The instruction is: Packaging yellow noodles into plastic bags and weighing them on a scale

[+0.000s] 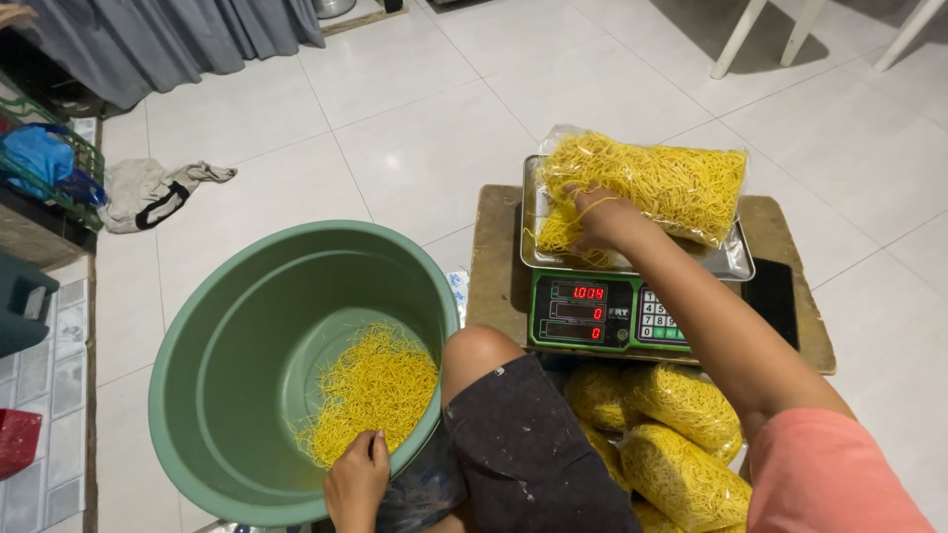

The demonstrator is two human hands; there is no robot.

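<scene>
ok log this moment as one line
left hand: rests on green basin rim by loose noodles | right hand: in open noodle bag on scale | packed bags: beside knee

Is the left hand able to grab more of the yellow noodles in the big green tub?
Probably yes. The left hand rests on the rim of the green tub, right beside the loose noodle pile. The tub is open on top, and nothing lies between them.

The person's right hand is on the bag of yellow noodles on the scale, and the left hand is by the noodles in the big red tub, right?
Almost. The tub is green, not red, as the head view shows. The right hand is on the bag of yellow noodles on the scale, and the left hand is by the loose noodles in it.
</scene>
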